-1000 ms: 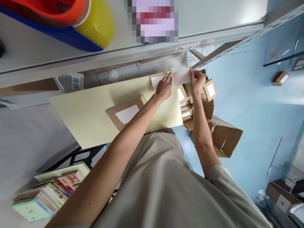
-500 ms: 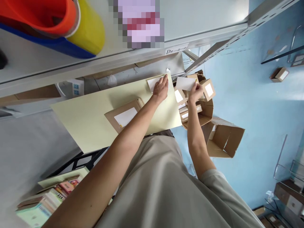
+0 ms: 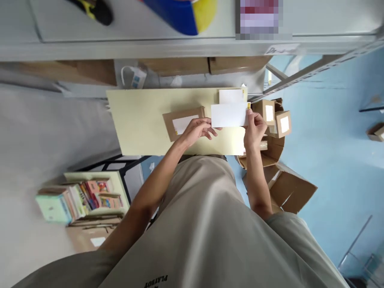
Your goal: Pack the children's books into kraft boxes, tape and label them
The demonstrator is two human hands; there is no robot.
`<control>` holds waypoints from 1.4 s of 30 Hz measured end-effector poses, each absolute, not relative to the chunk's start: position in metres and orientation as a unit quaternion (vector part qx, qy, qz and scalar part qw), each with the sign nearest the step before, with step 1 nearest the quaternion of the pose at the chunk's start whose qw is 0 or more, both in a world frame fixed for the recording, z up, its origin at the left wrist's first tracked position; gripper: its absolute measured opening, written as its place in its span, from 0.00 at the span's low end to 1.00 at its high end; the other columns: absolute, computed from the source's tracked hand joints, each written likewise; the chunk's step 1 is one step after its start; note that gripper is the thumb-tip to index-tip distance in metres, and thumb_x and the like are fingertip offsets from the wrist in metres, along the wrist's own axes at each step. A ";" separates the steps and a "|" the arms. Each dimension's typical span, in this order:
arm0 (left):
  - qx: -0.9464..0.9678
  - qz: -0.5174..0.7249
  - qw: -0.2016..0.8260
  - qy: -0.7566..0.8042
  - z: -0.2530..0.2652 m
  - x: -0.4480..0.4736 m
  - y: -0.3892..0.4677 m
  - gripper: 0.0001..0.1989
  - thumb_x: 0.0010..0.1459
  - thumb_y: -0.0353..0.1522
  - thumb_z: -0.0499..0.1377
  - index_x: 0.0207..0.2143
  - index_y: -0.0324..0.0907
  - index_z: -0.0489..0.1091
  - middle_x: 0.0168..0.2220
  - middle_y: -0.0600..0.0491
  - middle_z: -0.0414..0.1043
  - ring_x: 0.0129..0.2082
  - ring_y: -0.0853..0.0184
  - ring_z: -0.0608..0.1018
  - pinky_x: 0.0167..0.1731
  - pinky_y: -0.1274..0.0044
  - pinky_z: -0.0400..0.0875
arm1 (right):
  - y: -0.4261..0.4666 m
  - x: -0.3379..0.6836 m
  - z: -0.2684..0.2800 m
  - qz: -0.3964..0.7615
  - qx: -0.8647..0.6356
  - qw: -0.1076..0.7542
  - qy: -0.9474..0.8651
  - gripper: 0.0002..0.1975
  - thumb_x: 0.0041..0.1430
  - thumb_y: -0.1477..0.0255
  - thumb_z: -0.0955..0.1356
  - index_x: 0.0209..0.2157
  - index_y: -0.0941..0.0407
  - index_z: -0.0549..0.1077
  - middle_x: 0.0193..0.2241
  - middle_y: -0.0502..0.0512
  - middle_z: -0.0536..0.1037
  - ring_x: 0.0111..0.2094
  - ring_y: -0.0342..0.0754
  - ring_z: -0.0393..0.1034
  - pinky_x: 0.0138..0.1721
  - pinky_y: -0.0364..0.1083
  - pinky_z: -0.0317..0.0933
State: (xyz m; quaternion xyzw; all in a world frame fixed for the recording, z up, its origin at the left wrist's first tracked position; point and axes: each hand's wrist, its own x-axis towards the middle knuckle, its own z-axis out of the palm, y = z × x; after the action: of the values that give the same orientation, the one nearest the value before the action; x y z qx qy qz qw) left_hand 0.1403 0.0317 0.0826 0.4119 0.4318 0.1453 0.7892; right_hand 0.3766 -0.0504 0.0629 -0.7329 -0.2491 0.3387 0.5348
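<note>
A right hand [image 3: 255, 129] pinches a white label [image 3: 229, 115] by its yellow-marked end above the bench [image 3: 141, 120], the left hand [image 3: 196, 131] at the opposite edge, its grip unclear; an uneven pull could crease it. Half a second earlier, the label hung over boxes [image 3: 260, 109] beside the bench, the left hand on a second label [image 3: 230, 96].

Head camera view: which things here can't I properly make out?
In the head view:
Held white sheet: underside faces away; yellow corner print too small.
Cardboard box: lower right part hidden by the left hand.
Blue-and-yellow object: cut off by the picture's top edge.
Shelf label: full writing blurred.
</note>
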 end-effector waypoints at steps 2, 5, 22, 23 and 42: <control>0.417 0.182 0.768 0.450 0.106 0.110 0.018 0.17 0.60 0.45 0.71 0.41 0.41 0.81 0.43 0.40 0.91 0.37 0.58 0.91 0.32 0.72 0.84 | -0.043 0.359 0.066 0.391 -0.702 0.526 -0.277 0.35 0.71 0.33 0.71 0.30 0.50 0.70 0.27 0.47 0.67 0.30 0.46 0.65 0.32 0.47 0.66; 0.448 0.227 0.722 0.476 0.126 0.075 0.005 0.15 0.59 0.43 0.73 0.38 0.41 0.82 0.41 0.43 0.91 0.34 0.61 0.89 0.28 0.74 0.81 | -0.033 0.333 0.071 0.444 -0.665 0.515 -0.309 0.33 0.71 0.34 0.72 0.31 0.50 0.72 0.28 0.47 0.68 0.31 0.45 0.67 0.32 0.46 0.68; 0.520 0.303 0.652 0.461 0.156 -0.039 -0.033 0.20 0.63 0.49 0.77 0.38 0.42 0.82 0.33 0.47 0.86 0.34 0.59 0.90 0.28 0.74 0.83 | -0.034 0.239 0.124 0.437 -0.643 0.502 -0.378 0.35 0.70 0.34 0.74 0.31 0.50 0.68 0.27 0.46 0.64 0.29 0.43 0.66 0.27 0.44 0.65; 0.519 0.309 0.653 0.457 0.155 -0.045 -0.033 0.20 0.63 0.49 0.77 0.37 0.42 0.82 0.33 0.47 0.86 0.34 0.59 0.90 0.27 0.74 0.82 | -0.034 0.233 0.128 0.433 -0.647 0.499 -0.381 0.35 0.71 0.34 0.74 0.31 0.50 0.69 0.28 0.46 0.65 0.29 0.44 0.67 0.27 0.44 0.65; 0.546 0.330 0.649 0.413 0.165 -0.189 -0.012 0.20 0.65 0.50 0.75 0.37 0.43 0.81 0.33 0.50 0.84 0.37 0.60 0.90 0.32 0.74 0.84 | -0.046 0.060 0.161 0.351 -0.684 0.341 -0.541 0.23 0.75 0.44 0.75 0.41 0.51 0.81 0.43 0.57 0.81 0.41 0.50 0.78 0.41 0.50 0.77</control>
State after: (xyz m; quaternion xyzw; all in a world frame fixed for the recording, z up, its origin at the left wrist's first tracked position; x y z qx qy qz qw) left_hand -0.1890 -0.0118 0.1650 0.5462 0.4134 0.3305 0.6493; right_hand 0.0601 -0.0455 0.1606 -0.6835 -0.5413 0.3513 0.3411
